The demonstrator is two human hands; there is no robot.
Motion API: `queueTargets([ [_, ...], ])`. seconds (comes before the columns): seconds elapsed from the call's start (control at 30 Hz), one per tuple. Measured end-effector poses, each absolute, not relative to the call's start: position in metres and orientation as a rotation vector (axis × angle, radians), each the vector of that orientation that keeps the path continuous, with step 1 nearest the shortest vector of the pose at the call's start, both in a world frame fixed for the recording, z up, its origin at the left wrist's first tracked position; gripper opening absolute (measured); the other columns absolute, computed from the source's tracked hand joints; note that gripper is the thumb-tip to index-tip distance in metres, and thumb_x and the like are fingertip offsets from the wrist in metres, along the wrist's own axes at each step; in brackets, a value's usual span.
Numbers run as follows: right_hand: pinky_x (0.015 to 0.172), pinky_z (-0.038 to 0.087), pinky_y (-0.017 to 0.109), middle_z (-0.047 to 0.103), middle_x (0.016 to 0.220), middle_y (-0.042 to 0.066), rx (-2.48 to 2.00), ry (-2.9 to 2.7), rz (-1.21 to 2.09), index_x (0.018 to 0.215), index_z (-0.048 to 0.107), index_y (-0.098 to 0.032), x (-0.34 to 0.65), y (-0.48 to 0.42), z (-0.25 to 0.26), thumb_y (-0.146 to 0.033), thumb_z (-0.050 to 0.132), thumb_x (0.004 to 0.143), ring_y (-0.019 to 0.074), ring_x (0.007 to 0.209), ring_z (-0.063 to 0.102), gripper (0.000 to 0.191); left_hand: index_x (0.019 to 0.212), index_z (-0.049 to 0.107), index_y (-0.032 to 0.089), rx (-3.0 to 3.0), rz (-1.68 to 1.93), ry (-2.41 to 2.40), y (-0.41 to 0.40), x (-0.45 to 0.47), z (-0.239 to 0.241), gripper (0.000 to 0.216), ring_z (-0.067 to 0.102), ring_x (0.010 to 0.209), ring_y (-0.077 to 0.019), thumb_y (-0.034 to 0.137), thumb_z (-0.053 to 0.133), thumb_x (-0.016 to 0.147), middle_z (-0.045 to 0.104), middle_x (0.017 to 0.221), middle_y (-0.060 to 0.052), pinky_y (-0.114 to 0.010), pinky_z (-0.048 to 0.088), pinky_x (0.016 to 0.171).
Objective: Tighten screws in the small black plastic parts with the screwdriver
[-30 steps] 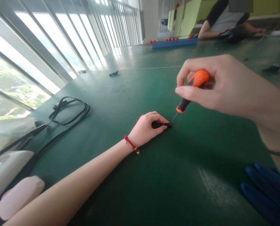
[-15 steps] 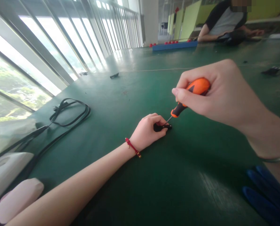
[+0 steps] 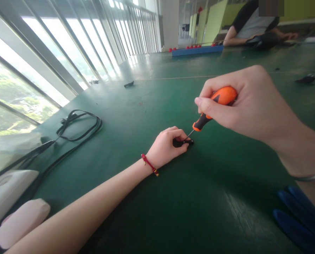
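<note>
My right hand [image 3: 234, 102] is wrapped round the orange and black handle of a screwdriver [image 3: 225, 95]. Its thin shaft slants down to the left and meets a small black part [image 3: 189, 141] on the green table [image 3: 146, 211]. My left hand [image 3: 168, 146] pinches that part between thumb and fingers and holds it against the tabletop. Those fingers cover much of the part, so its exact kind cannot be made out. The screwdriver's tip is too small to see clearly where it touches.
A looped black cable [image 3: 79, 125] lies at the left, near a white object [image 3: 11, 187] and a pale pink one [image 3: 22, 222]. Blue gloves [image 3: 300, 218] rest at lower right. Farther back are small black pieces [image 3: 129, 84], a blue rack [image 3: 197, 51] and a seated person [image 3: 249, 24].
Almost nothing differs. Both hands, the screwdriver and the black part keep their places, and the view has shifted very slightly.
</note>
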State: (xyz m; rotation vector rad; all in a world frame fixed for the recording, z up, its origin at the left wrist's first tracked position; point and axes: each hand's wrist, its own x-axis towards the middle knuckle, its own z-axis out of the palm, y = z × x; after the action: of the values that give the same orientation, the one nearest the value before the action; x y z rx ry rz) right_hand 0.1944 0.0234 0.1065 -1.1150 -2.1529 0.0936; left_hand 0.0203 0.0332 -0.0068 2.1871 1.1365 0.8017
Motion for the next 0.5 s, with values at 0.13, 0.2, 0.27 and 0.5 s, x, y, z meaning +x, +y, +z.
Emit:
queueTargets([
  [0.13,0.048,0.027,0.031,0.049,0.052,-0.001,-1.133,-2.172,0.115,0.056,0.059,-0.019,0.1949,0.0242,0.1054,-0.022,0.056,0.077,0.0113,0.049,0.04,0.022,0.079,0.066,0.016,2.19,0.802,1.135,0.0337,0.0204,-0.0065,0.007,0.056,0.073,-0.0133,0.016,0.062,0.074,0.059,0.08,-0.002,-0.027,0.048,0.07],
  [0.2,0.048,0.027,0.031,0.049,0.051,-0.001,-1.126,-2.165,0.106,0.055,0.058,-0.019,0.1953,0.0245,0.1052,-0.022,0.056,0.076,0.0112,0.049,0.04,0.021,0.078,0.066,0.016,2.191,0.807,1.134,0.0335,0.0206,-0.0064,0.005,0.056,0.073,-0.0131,0.016,0.062,0.074,0.059,0.08,-0.002,-0.026,0.048,0.07],
  [0.27,0.048,0.027,0.031,0.049,0.05,-0.001,-1.122,-2.161,0.104,0.055,0.058,-0.019,0.1956,0.025,0.1051,-0.022,0.057,0.076,0.0112,0.049,0.04,0.021,0.078,0.066,0.016,2.192,0.807,1.129,0.0331,0.0208,-0.0062,0.005,0.056,0.073,-0.0129,0.016,0.062,0.074,0.059,0.08,-0.002,-0.026,0.048,0.07],
  [0.5,0.05,0.031,0.03,0.054,0.054,-0.001,-1.112,-2.144,0.136,0.057,0.056,-0.019,0.1952,0.0258,0.106,-0.025,0.059,0.073,0.0112,0.052,0.044,0.017,0.081,0.067,0.015,2.208,0.774,1.14,0.0317,0.0216,-0.0047,0.009,0.055,0.075,-0.0138,0.016,0.061,0.075,0.059,0.081,-0.002,-0.027,0.048,0.072],
])
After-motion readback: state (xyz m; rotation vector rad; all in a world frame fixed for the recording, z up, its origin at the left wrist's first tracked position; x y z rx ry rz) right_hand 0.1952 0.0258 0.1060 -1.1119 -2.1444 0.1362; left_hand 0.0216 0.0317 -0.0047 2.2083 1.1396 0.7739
